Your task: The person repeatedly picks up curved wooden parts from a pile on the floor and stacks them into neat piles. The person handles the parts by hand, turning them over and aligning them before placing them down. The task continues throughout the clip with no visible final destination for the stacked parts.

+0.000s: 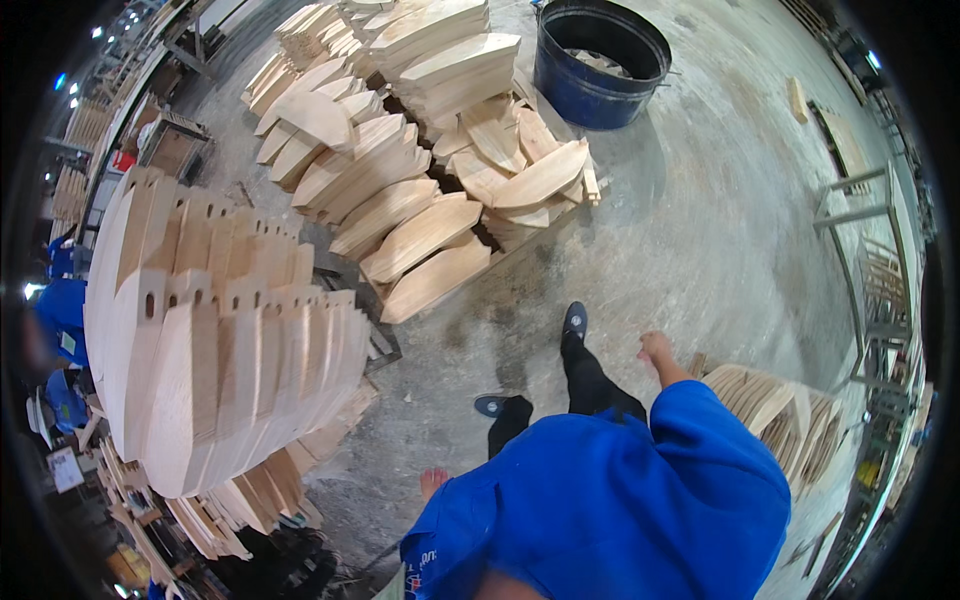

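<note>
My right hand (656,348) hangs beside my body over the concrete floor, its fingers loosely bent and apart with nothing in them. Low at my other side, my left hand (433,482) shows only in part past the blue sleeve; its fingers look loose and hold nothing I can see. To the left stands a tall stack of shaped wooden boards (225,340) with slots near their upper ends. Ahead lie piles of curved wooden pieces (425,240) on a low base. Neither hand touches any wood.
A dark blue round tub (600,75) with scraps inside stands beyond the piles. More curved wooden pieces (780,410) are stacked at my right. A metal frame (870,210) stands farther right. At the far left, a person in blue (65,310) is partly visible.
</note>
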Tool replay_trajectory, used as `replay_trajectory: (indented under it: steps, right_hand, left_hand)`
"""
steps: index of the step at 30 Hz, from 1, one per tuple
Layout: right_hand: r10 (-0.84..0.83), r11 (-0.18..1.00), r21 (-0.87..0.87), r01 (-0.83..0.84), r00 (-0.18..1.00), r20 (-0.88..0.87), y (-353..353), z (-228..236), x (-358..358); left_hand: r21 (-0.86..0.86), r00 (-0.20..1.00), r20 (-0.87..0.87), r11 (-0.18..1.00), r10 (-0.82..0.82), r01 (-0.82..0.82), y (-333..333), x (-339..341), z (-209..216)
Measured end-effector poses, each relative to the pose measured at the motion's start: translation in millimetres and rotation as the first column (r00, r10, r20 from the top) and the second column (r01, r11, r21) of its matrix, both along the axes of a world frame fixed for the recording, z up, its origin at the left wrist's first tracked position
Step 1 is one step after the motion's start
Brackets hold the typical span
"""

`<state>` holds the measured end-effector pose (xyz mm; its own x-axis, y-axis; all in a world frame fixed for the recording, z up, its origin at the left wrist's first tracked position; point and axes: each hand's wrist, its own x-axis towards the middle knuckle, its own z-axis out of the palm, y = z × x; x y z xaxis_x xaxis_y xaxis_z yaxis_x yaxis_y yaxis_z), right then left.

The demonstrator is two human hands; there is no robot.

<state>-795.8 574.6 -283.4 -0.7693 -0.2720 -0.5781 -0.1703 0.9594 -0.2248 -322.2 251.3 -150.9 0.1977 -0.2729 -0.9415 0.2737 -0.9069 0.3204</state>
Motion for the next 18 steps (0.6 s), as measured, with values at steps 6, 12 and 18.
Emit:
replay_trajectory:
  steps: [6, 12, 18]
  right_hand:
    - [-0.291, 0.938, -0.108, 0.33, 0.917, 0.271, -55, 23, -87]
    - [0.368, 0.927, -0.062, -0.369, 0.929, -0.03, -127, 24, -181]
    - [0.677, 0.695, -0.07, -0.716, 0.684, -0.271, -270, 7, -245]
  left_hand:
    - [-0.116, 0.744, -0.03, 0.741, -0.668, 0.661, 5, -169, -2]
    - [-0.207, 0.662, 0.074, 0.638, -0.746, 0.742, 24, -251, -19]
    - [-0.123, 0.649, 0.107, 0.638, -0.753, 0.761, 35, -287, -52]
